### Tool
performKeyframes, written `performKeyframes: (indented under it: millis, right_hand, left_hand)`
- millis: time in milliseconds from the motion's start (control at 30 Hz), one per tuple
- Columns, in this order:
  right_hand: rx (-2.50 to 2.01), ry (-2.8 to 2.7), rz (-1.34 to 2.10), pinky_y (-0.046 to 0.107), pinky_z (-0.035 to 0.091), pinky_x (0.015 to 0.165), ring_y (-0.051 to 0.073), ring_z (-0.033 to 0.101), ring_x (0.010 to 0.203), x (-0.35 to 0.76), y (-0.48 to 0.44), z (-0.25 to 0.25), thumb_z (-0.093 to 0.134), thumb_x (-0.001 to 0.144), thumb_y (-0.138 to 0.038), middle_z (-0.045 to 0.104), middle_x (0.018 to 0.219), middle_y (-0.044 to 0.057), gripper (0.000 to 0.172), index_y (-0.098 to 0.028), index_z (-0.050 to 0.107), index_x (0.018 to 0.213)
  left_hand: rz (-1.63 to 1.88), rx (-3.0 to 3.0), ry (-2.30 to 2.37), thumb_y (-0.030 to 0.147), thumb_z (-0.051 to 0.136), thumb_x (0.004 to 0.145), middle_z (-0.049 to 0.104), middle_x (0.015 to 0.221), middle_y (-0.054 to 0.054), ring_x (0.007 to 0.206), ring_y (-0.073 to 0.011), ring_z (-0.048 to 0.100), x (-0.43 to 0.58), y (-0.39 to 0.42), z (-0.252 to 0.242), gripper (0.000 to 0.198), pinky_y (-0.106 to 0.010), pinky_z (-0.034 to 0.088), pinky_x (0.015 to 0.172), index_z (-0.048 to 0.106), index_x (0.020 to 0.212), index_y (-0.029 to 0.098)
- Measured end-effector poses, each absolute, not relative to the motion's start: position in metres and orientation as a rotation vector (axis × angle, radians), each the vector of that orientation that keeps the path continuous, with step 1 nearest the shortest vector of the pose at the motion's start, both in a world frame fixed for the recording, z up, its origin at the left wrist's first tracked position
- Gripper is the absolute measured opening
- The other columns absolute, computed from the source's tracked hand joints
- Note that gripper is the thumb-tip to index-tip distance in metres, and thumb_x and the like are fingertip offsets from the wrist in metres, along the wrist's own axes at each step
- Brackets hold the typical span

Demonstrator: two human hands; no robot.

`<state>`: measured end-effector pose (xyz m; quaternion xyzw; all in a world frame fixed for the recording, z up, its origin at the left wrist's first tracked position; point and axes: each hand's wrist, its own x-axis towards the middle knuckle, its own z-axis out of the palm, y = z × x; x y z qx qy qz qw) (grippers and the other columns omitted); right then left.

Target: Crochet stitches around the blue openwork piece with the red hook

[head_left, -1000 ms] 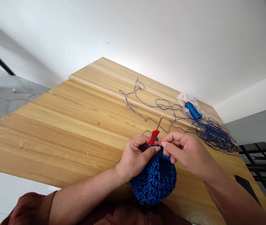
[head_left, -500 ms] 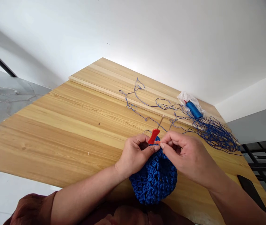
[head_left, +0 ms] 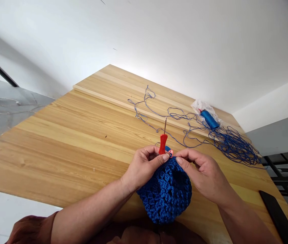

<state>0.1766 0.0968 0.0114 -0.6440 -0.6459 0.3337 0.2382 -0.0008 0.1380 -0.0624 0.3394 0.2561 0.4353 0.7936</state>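
Observation:
A blue crocheted piece (head_left: 168,195) hangs below my two hands, its top edge between them. My left hand (head_left: 145,166) is closed on that edge with the thumb in front. The same hand holds a crochet hook (head_left: 163,144) by its red handle, the metal shaft pointing up. A small orange-pink stitch marker (head_left: 170,153) sits at the top edge, just right of my left thumb. My right hand (head_left: 200,169) pinches the edge to the right of the marker with thumb and forefinger; its other fingers are curled and partly hidden.
Loose blue yarn (head_left: 235,145) lies tangled on the right of the wooden table (head_left: 65,135), with strands running toward the middle. Behind it a blue yarn spool (head_left: 209,118) rests by a clear plastic bag (head_left: 201,105). A black phone-like object (head_left: 274,213) lies near the right edge.
The crochet hook has swung from leaning right to nearly upright. My right fingers have moved slightly right, off the stitch marker and onto the crocheted edge, leaving the marker more exposed.

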Motion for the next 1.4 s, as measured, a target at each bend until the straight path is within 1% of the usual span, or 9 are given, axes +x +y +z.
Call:
performKeyframes:
  millis: [100,200,300,433,600,867,1000,1200,1400]
  right_hand:
    - [-1.76,-1.72,0.953,0.028,0.045,0.07,0.016,0.056,0.075,0.18,0.094,0.007,0.057,0.097,-0.042,0.066,0.08,0.0,0.024,-0.022,0.069,0.091]
    - [-1.723,-1.666,0.983,0.027,0.046,0.073,0.016,0.057,0.077,0.179,0.092,0.005,0.059,0.097,-0.041,0.067,0.083,0.001,0.022,-0.022,0.069,0.093]
    - [-1.665,-1.603,0.989,0.027,0.048,0.074,0.016,0.059,0.079,0.175,0.094,0.002,0.062,0.095,-0.042,0.069,0.086,0.001,0.021,-0.022,0.069,0.096]
    - [-1.662,-1.541,0.984,0.025,0.046,0.066,0.014,0.058,0.071,0.17,0.101,0.0,0.066,0.091,-0.044,0.068,0.08,0.001,0.024,-0.021,0.07,0.087]
    - [-1.696,-1.529,1.007,0.026,0.045,0.063,0.014,0.056,0.068,0.166,0.105,0.003,0.067,0.09,-0.044,0.067,0.078,0.001,0.025,-0.02,0.07,0.084]
    - [-1.745,-1.47,0.966,0.024,0.036,0.052,0.01,0.044,0.056,0.16,0.104,0.005,0.066,0.086,-0.041,0.053,0.062,-0.003,0.025,-0.019,0.064,0.075]
    - [-1.757,-1.495,0.97,0.024,0.035,0.051,0.01,0.044,0.055,0.157,0.104,0.008,0.064,0.085,-0.037,0.053,0.061,-0.003,0.02,-0.019,0.064,0.077]
    - [-1.793,-1.572,0.957,0.024,0.033,0.05,0.011,0.043,0.056,0.155,0.105,0.014,0.065,0.083,-0.033,0.056,0.064,-0.003,0.014,-0.02,0.063,0.077]
    - [-1.745,-1.602,0.96,0.023,0.036,0.051,0.01,0.046,0.057,0.156,0.102,0.011,0.061,0.087,-0.031,0.056,0.066,-0.003,0.013,-0.02,0.064,0.082]
  left_hand:
    - [0.927,0.721,0.539,0.032,0.085,0.076,0.075,0.081,-0.002,0.07,-0.0088,0.062,-0.002,0.137,-0.061,0.022,-0.02,0.047,0.07,0.075,0.081,0.014]
    - [0.914,0.742,0.546,0.03,0.086,0.074,0.075,0.082,-0.003,0.07,-0.0104,0.063,-0.001,0.136,-0.063,0.024,-0.022,0.047,0.069,0.075,0.087,0.013]
    - [0.96,0.822,0.603,0.031,0.085,0.075,0.071,0.072,-0.002,0.061,-0.0087,0.058,0.002,0.135,-0.066,0.023,-0.021,0.043,0.061,0.073,0.082,0.013]
    - [1.056,0.905,0.665,0.029,0.084,0.075,0.069,0.069,0.0,0.057,-0.0075,0.054,0.005,0.134,-0.068,0.021,-0.019,0.04,0.055,0.07,0.078,0.014]
    - [1.088,0.97,0.723,0.026,0.083,0.075,0.072,0.072,-0.002,0.06,-0.0094,0.059,0.005,0.132,-0.066,0.018,-0.02,0.044,0.059,0.071,0.079,0.014]
    - [1.165,1.099,0.749,0.025,0.081,0.078,0.073,0.078,-0.004,0.069,-0.0139,0.064,0.004,0.131,-0.069,0.013,-0.024,0.05,0.066,0.075,0.08,0.014]
    - [1.224,1.237,0.761,0.024,0.079,0.082,0.073,0.077,-0.004,0.069,-0.0138,0.064,0.002,0.129,-0.07,0.009,-0.024,0.049,0.064,0.077,0.081,0.015]
    - [1.315,1.399,0.737,0.017,0.074,0.086,0.076,0.083,-0.005,0.078,-0.0152,0.068,0.001,0.129,-0.071,0.005,-0.025,0.053,0.075,0.079,0.085,0.017]
    - [1.173,1.183,0.756,0.025,0.08,0.081,0.074,0.078,-0.004,0.071,-0.0147,0.065,0.004,0.13,-0.074,0.01,-0.025,0.051,0.069,0.076,0.081,0.015]
